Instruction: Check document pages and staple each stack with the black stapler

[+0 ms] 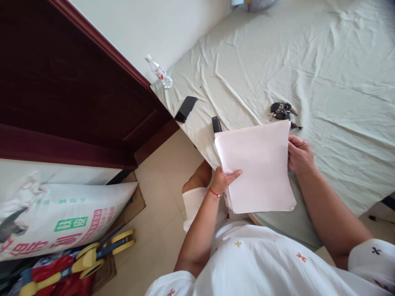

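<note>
A stack of white paper (257, 164) is held over the near edge of the bed, its sheets slightly fanned at the left side and lower corner. My left hand (224, 179) grips its left edge, thumb lying on top and fingers hidden underneath. At the right edge, my right hand (300, 154) pinches the paper between thumb and curled fingers. A small black device (216, 124) lies just beyond the stack's upper left corner. Past the upper right corner sits a bunch of keys (282, 111).
A pale green sheet (327, 74) covers the bed. Near its left edge lie a black phone-like object (186, 109) and a clear plastic bottle (159, 72). A dark red wooden door (77, 82), a printed white sack (70, 213) and a yellow wheeled toy (89, 257) are on the left.
</note>
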Action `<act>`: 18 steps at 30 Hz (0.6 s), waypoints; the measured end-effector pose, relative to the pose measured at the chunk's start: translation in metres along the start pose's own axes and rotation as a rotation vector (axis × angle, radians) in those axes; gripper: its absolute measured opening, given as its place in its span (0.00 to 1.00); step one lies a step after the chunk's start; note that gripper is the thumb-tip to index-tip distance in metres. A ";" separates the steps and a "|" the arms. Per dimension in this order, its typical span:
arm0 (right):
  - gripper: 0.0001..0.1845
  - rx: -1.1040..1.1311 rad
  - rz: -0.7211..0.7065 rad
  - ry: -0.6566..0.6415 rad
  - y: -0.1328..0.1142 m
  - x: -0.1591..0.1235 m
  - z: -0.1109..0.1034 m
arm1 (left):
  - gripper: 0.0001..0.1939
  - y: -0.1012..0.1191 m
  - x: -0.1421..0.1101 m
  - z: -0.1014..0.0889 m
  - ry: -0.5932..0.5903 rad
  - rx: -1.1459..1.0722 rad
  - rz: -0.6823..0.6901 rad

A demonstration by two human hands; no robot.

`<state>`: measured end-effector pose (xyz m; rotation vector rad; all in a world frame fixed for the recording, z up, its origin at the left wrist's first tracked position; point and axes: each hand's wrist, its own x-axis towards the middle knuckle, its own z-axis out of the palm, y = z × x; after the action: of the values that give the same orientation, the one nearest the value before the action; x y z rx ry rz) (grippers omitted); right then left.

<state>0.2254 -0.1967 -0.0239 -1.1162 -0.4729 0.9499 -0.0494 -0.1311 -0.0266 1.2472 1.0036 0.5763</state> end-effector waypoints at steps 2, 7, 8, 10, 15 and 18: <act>0.21 0.008 -0.011 0.008 0.001 0.000 0.000 | 0.29 -0.002 0.001 0.002 0.010 -0.010 -0.001; 0.20 -0.004 -0.029 0.003 0.004 0.000 -0.002 | 0.30 0.001 -0.002 0.010 0.136 0.056 0.093; 0.20 -0.004 -0.029 0.005 0.004 0.001 -0.002 | 0.29 0.002 -0.003 0.010 0.175 0.082 0.119; 0.19 -0.008 -0.025 0.007 0.005 0.001 -0.002 | 0.25 0.003 -0.004 0.009 0.255 0.136 0.177; 0.21 -0.034 -0.031 0.012 0.007 0.001 -0.001 | 0.25 0.005 0.002 0.002 0.462 0.272 0.306; 0.21 -0.046 -0.031 -0.006 0.008 0.001 0.000 | 0.24 0.011 0.009 0.001 0.613 0.363 0.438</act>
<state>0.2227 -0.1952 -0.0309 -1.1443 -0.5177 0.9190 -0.0427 -0.1213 -0.0183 1.6784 1.3916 1.2058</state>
